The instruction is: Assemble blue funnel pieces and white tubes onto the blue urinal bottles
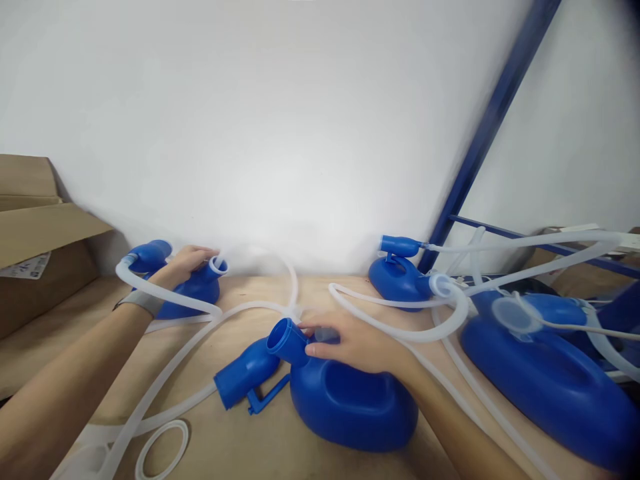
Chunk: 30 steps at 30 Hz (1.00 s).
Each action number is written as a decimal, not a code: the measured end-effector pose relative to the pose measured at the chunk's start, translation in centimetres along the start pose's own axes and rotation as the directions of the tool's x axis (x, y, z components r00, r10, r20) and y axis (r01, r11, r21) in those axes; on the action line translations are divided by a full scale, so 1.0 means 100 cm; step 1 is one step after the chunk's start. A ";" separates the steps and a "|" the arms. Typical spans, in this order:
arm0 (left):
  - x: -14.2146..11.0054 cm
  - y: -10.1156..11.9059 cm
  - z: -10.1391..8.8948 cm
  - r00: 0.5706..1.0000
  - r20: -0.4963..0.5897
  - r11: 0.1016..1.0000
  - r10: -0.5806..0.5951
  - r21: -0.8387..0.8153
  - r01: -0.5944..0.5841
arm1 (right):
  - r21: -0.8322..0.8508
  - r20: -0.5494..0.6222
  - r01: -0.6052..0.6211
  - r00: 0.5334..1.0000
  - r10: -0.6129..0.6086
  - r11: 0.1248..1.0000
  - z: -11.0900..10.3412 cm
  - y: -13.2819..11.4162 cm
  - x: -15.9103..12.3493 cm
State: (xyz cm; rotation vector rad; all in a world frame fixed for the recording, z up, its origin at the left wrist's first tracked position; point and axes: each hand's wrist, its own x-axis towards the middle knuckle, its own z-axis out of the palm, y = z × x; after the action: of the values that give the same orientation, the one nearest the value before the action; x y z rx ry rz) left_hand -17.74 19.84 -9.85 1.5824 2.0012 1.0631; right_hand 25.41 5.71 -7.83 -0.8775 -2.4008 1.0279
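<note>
At the back left, my left hand point(187, 263) reaches over a blue handled bottle point(207, 293) with a white ring at its mouth. Its fingertips are closed where the blurred end of a translucent hose point(294, 287) meets them. My right hand point(360, 343) is over a second blue bottle point(360, 420) lying at the front middle, its mouth uncovered. Between right thumb and fingers is a small grey piece point(327, 335), its kind unclear. Left of that bottle lies a blue funnel-shaped mouthpiece point(247, 373) with a strap.
A white ring point(163, 450) lies at the front left. An open cardboard box point(45, 280) stands at far left. On the right are a small blue bottle point(395, 283), a large blue bottle point(550, 393) and looping hoses point(440, 333). A blue metal frame point(490, 127) leans behind them.
</note>
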 end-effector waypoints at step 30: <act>-0.057 0.034 0.019 0.717 -0.293 0.752 0.633 0.451 -0.480 | -0.029 0.003 0.003 1.000 -0.003 1.000 0.001 0.000 0.000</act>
State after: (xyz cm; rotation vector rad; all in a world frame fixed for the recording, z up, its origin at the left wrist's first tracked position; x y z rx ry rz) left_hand -12.52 15.39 -9.42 2.4537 2.1031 1.4480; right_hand 25.40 5.67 -7.87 -0.8822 -2.4251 0.9958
